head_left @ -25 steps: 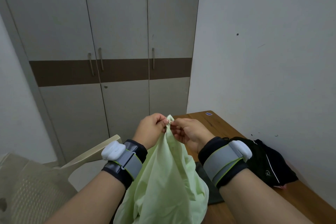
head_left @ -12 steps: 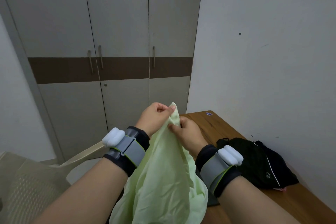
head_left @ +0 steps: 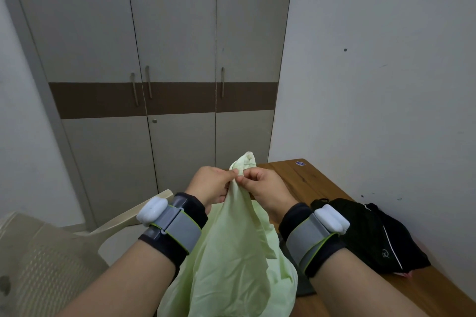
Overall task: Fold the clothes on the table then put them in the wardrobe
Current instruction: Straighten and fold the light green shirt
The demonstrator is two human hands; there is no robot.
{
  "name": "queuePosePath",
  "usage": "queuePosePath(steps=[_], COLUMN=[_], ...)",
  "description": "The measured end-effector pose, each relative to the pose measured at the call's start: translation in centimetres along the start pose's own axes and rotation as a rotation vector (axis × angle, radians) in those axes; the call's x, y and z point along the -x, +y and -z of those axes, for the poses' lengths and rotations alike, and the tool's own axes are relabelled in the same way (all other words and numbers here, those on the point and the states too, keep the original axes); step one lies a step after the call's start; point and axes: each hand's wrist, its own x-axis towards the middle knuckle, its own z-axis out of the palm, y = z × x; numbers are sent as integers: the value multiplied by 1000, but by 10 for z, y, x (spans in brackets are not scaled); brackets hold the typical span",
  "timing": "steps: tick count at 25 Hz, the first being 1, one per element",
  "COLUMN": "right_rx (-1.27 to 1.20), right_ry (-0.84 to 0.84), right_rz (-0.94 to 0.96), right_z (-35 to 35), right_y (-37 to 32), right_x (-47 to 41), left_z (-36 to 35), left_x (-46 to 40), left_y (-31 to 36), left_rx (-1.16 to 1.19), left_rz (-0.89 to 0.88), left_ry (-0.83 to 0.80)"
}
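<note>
Both the left hand (head_left: 215,183) and right hand (head_left: 262,186) are pinching the top edge of the pale green garment (head_left: 231,252), hanging limp above the counter (head_left: 322,188), looking light and floppy, probably best gripped at its corners.

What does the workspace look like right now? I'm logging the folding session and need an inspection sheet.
Surface: wooden table, small sticker at its far corner.
Job's things: light green garment held up; black garment lying unfolded on the table; wardrobe doors closed.
Clutter: nothing seen.
Hands: left hand and right hand both pinch the green garment's top edge; banded sensors on both wrists.
Cables: nothing seen.
Surroundings: beige plastic chair at left; marked white wall at right.
</note>
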Motion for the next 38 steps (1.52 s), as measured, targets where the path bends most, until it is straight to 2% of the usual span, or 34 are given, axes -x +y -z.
queuePosePath(steps=[3,7,11,13,16,18,23,27,38], right_rx=[-4,-42,-66,0,132,175,127,109,-140], right_ry=[85,335,337,315,294,285,249,312,303], right_rz=[-44,-76,-55,-21,33,65,19,2,-22], right_z=[0,14,10,0,-8,-14,-24,-25,-27], right_y=[2,3,0,-2,-3,-5,-6,-2,-6], right_x=[0,-3,1,3,7,10,13,10,19], left_z=[0,17,27,27,26,26,25,25,22], left_x=[0,1,7,9,13,17,22,24,25], left_y=[2,7,8,5,5,4,-2,-4,-12], left_rx=[-21,-446,-597,-483,-74,28,49,66,163], left_rz=[-21,-129,-168,-194,-146,-120,-112,-153,-117], left_ry=[60,179,136,113,19,-8,-53,-164,-131])
